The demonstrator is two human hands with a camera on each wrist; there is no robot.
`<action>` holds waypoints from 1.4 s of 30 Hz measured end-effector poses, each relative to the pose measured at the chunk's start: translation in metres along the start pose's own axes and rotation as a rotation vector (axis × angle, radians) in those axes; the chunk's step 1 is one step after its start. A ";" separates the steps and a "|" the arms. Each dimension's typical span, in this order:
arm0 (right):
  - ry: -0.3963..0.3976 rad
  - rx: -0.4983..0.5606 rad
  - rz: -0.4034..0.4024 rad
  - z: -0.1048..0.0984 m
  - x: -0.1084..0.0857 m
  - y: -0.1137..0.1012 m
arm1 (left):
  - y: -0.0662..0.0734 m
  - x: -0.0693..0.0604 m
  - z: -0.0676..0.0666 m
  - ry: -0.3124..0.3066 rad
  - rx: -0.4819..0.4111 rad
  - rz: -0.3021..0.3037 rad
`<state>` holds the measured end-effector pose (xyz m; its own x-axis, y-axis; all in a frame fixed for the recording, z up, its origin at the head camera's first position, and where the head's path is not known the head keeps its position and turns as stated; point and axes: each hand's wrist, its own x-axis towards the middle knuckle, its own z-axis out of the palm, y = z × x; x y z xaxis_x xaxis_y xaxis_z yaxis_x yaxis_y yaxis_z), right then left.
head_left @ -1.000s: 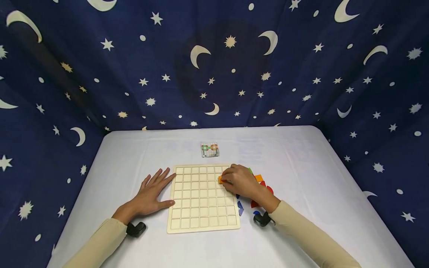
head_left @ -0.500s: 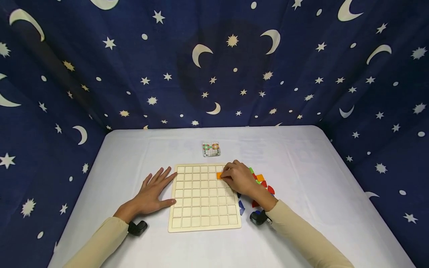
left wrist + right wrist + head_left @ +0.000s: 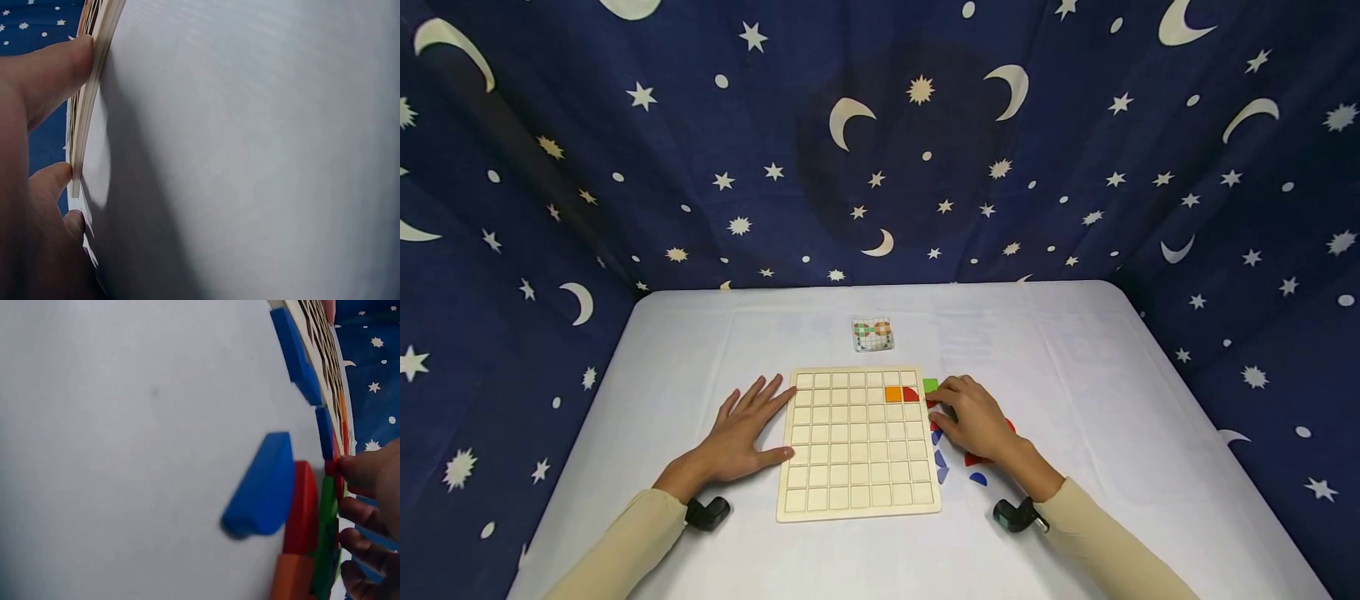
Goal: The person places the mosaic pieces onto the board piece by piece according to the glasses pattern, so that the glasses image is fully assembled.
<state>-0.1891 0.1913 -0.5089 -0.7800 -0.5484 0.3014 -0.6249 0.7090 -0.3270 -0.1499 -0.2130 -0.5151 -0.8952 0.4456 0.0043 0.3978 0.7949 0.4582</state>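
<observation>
My left hand [image 3: 732, 440] lies spread at the left edge of a pale wooden grid board [image 3: 838, 457]. Its thumb and a fingertip touch the rim. An orange square tile [image 3: 892, 394] and a red tile with one curved side [image 3: 910, 394] occupy neighbouring cells near the board's upper right. Just off the right edge, my right hand [image 3: 976, 422] reaches over loose coloured tiles, thumb and index finger apart. In the right wrist view its thumb touches or nearly touches a red tile [image 3: 331, 467]. A green square tile [image 3: 931, 385] shows beyond the fingertips. The hand hides part of the pile.
A small pattern card [image 3: 872, 334] lies beyond the board. Blue tiles [image 3: 941, 467] lie along the board's right edge, and a blue half-round tile [image 3: 977, 479] sits nearer the right wrist. A white cloth [image 3: 1037, 350] covers the table, with a starry curtain [image 3: 880, 142] around it.
The right hand has let go over the board and moved right to the loose tiles, uncovering the red tile beside the orange square. The left hand stays at the board's edge.
</observation>
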 end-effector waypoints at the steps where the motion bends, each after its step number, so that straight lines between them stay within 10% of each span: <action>1: -0.008 -0.009 0.011 -0.001 0.000 0.000 | 0.000 0.000 0.000 0.001 0.000 0.001; 8: -0.044 -0.040 0.041 -0.007 0.003 -0.001 | 0.000 0.001 0.001 0.011 0.003 0.010; 23: -0.231 0.280 0.119 -0.021 0.011 -0.006 | 0.000 -0.001 0.000 0.011 0.009 0.008; 33: -0.132 0.523 0.150 0.000 0.044 -0.013 | 0.001 -0.001 0.004 0.048 0.009 0.032; 42: -0.103 0.465 0.133 0.019 0.069 -0.028 | 0.000 -0.001 0.001 0.012 0.010 0.007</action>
<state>-0.2259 0.1253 -0.4963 -0.8386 -0.5245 0.1473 -0.4507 0.5160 -0.7284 -0.1490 -0.2127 -0.5162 -0.8947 0.4464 0.0185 0.4063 0.7958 0.4489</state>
